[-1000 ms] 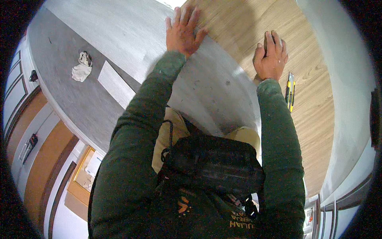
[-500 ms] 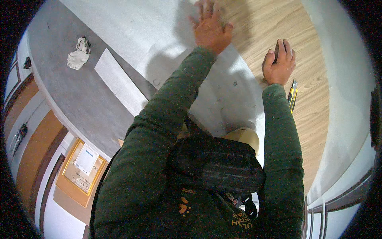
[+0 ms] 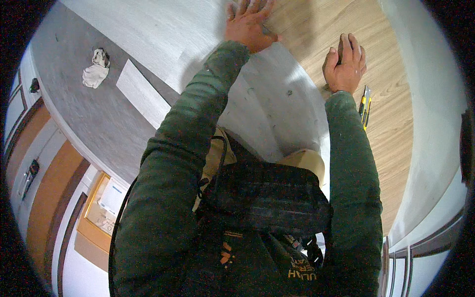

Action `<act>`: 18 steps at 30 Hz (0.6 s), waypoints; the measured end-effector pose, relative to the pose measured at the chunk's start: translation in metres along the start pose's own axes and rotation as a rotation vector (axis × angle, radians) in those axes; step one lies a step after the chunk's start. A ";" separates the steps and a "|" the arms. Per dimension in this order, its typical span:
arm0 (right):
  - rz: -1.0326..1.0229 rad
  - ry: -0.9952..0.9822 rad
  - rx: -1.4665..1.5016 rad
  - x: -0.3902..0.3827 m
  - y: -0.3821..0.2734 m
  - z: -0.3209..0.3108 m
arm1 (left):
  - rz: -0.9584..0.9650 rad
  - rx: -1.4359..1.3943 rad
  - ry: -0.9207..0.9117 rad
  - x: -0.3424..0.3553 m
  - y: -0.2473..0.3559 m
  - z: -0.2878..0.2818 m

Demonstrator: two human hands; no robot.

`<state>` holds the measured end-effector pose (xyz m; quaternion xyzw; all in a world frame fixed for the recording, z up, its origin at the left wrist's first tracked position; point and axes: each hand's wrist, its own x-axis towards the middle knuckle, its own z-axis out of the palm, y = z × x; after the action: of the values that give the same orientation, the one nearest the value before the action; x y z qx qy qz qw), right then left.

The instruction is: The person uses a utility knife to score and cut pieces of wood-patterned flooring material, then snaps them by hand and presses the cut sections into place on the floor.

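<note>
My left hand [image 3: 249,28] lies with its fingers spread where the pale grey planks [image 3: 163,29] meet the tan wood-grain flooring [image 3: 388,143]. On the wood-grain surface rests my right hand [image 3: 345,69], palm down, with thumb and fingers apart. A dark patch shows between its thumb and forefinger; I cannot make out whether it is shadow or an object. Beside my right wrist lies a yellow and black utility knife [image 3: 365,108], some blade showing. Neither hand touches it.
A loose pale plank piece [image 3: 142,93] lies on the dark grey floor [image 3: 89,114] to the left. Farther left is a crumpled whitish cloth [image 3: 96,69]. A gold-framed panel [image 3: 96,210] stands at the lower left. A pale strip [image 3: 430,114] borders the wood-grain flooring on the right.
My left hand has slid to the left, still with its fingers spread. My right hand stays about in place beside the knife. The whole view has shifted slightly.
</note>
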<state>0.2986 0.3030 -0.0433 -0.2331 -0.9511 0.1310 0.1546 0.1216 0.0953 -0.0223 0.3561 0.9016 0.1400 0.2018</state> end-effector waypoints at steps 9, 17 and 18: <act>-0.006 0.028 -0.003 0.001 0.002 -0.001 | -0.062 0.115 -0.095 0.008 0.009 -0.004; -0.004 0.032 -0.004 0.001 0.002 0.001 | -0.203 0.180 0.374 0.042 0.046 0.041; -0.007 0.032 0.005 0.001 0.002 0.001 | -0.222 0.188 0.352 0.046 0.050 0.041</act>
<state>0.2982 0.3048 -0.0442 -0.2317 -0.9490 0.1289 0.1709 0.1390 0.1670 -0.0505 0.2422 0.9656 0.0924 0.0213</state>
